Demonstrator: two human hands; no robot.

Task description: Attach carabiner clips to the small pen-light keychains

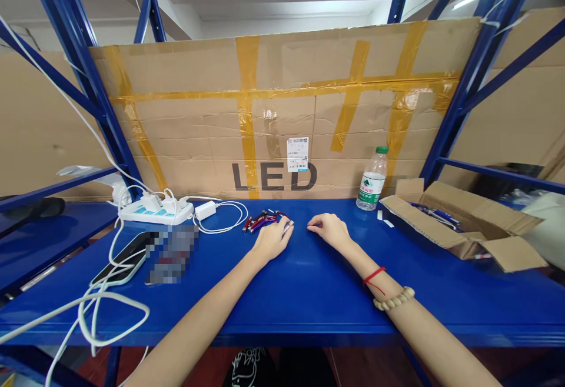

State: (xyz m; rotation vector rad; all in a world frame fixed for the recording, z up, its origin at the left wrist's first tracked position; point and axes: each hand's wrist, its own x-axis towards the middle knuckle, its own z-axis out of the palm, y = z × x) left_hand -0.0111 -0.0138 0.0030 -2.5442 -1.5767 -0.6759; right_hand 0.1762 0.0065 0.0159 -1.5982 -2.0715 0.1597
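My left hand [272, 241] is closed on a small silvery piece [288, 226], whose exact kind I cannot make out. Just beyond its knuckles lies a loose pile of short, shiny red and purple pen-like tubes [262, 220] on the blue tabletop [304, 293]. A short gap to the right, my right hand [330, 231] hovers over or rests on the table with its fingers curled together in a pinch. Whatever it may hold is too small or hidden to see. A red string and a beaded bracelet circle the right wrist.
On the right stand a water bottle [371, 180] and an open cardboard box [450, 222] with several pens [436, 215]. At left are a power strip [154, 210], white cables [112, 296], a phone [126, 260] and a blurred flat item [173, 254]. A cardboard panel [198, 140] closes the back.
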